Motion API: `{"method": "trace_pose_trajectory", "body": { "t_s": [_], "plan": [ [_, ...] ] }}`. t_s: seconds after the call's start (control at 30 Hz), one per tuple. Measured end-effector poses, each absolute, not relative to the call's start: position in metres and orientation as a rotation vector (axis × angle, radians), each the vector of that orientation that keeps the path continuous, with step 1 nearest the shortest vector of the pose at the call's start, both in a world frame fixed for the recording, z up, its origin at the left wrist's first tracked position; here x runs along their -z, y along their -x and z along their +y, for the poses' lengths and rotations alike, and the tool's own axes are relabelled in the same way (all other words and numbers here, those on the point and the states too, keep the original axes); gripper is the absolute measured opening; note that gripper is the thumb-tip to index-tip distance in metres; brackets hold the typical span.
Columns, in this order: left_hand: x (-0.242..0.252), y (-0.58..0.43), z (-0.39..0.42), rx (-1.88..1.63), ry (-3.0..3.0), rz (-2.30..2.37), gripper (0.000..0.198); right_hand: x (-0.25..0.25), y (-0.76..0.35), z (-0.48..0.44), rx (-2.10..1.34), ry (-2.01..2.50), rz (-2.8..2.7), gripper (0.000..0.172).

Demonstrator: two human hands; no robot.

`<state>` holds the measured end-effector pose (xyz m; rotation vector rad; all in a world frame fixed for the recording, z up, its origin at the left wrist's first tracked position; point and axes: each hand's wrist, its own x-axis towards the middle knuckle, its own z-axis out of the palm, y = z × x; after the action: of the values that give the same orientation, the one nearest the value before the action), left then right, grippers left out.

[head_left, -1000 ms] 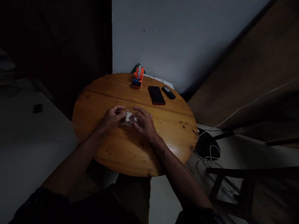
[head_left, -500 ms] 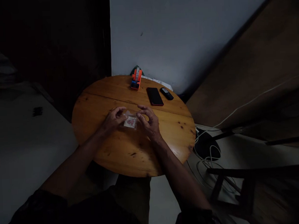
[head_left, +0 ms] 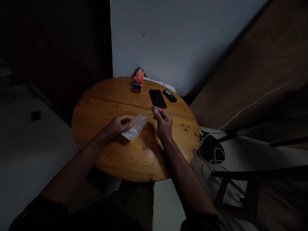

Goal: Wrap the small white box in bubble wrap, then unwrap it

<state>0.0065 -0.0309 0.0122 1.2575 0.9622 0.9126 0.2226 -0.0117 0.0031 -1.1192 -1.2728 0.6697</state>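
A clear plastic bag point(head_left: 139, 124) is pinched between the thumb and fingers of my left hand point(head_left: 118, 126), over the middle of the round wooden table. Its loose end points right and away from me, and a pale flat piece shows dimly at its near end. My right hand point(head_left: 164, 124) is raised to the right of the bag, apart from it. Thumb and forefinger are pressed together there; whatever may be between them is too small to make out.
On the wooden table point(head_left: 104, 97), an orange tape dispenser point(head_left: 138, 80) stands at the back by the wall. A black smartphone point(head_left: 157, 98) and a small dark handset point(head_left: 169, 95) lie at the back right. Cables point(head_left: 216, 160) and a dark wooden stool point(head_left: 246, 189) are on the floor at right.
My right hand has moved right, away from the bag, and its fingers have closed into a pinch. The bag has turned in my left hand, and its red print no longer shows.
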Motion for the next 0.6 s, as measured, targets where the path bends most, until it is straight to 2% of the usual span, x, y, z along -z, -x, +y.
{"method": "trace_pose_trajectory", "body": {
  "t_s": [0.13, 0.27, 0.33, 0.5, 0.57, 0.6],
  "plan": [
    [-0.014, -0.007, -0.032, -0.934, -1.217, 0.996, 0.031, 0.002, -0.225, -0.01, -0.871, 1.12, -1.362, 0.049],
    [-0.016, -0.01, -0.031, -0.983, -1.17, 1.027, 0.029, -0.003, -0.223, -0.016, -1.176, 0.993, -1.583, 0.075],
    [-0.016, -0.012, -0.031, -0.996, -1.155, 1.04, 0.03, -0.008, -0.223, -0.02, -1.304, 0.934, -1.62, 0.08],
    [-0.016, -0.012, -0.03, -1.003, -1.154, 1.045, 0.033, -0.016, -0.227, -0.026, -1.482, 0.88, -1.54, 0.084],
    [-0.016, -0.012, -0.031, -1.007, -1.166, 1.043, 0.032, -0.012, -0.223, -0.025, -1.481, 0.943, -1.522, 0.076],
    [-0.017, -0.011, -0.031, -1.004, -1.174, 1.036, 0.032, -0.008, -0.22, -0.024, -1.45, 0.976, -1.509, 0.066]
  ]
}}
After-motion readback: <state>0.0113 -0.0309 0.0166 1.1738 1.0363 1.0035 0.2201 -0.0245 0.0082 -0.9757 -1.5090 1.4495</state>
